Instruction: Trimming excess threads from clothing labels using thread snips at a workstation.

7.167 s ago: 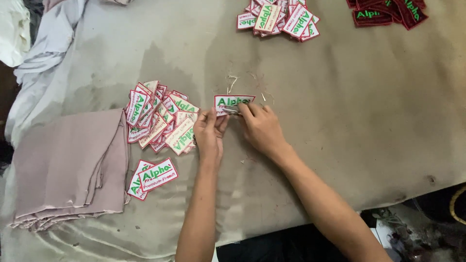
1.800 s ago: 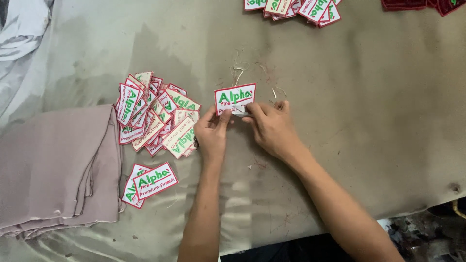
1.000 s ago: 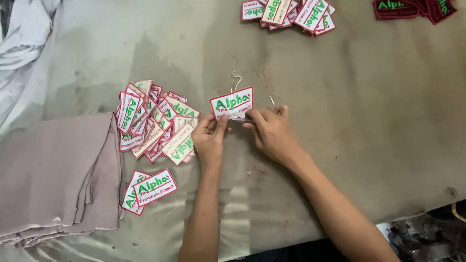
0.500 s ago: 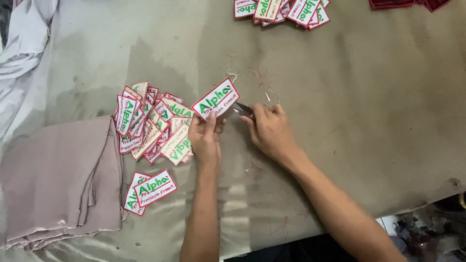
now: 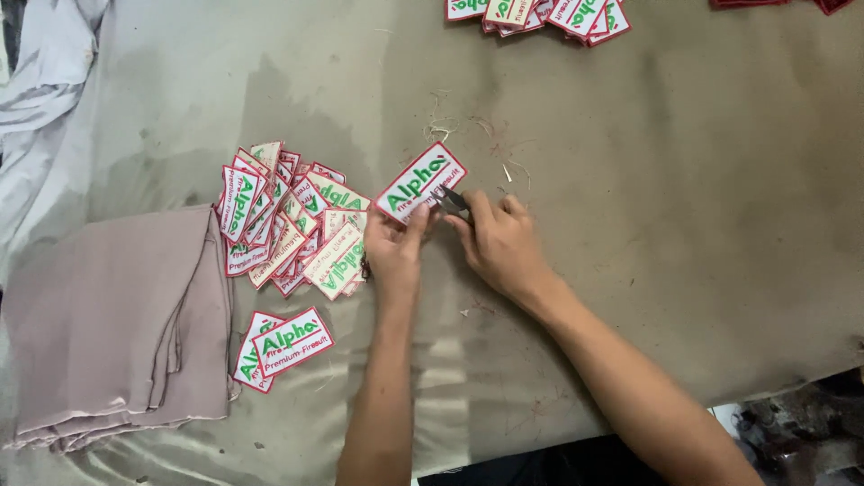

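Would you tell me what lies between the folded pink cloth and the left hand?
In the head view, a loose heap of patches lies between the folded cloth and the left hand.

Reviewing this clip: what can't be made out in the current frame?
- Head view: the small metal tool in the right hand is mostly covered by the fingers; its type is unclear.
- The patch held by the left hand: its back is unseen.
- The top patch pile is cut off by the frame edge.
- The loose threads are too small to count.

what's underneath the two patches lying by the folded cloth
The top patch overlaps a second patch, hiding most of it. Under both lies the grey table cover. Anything else beneath them is covered.
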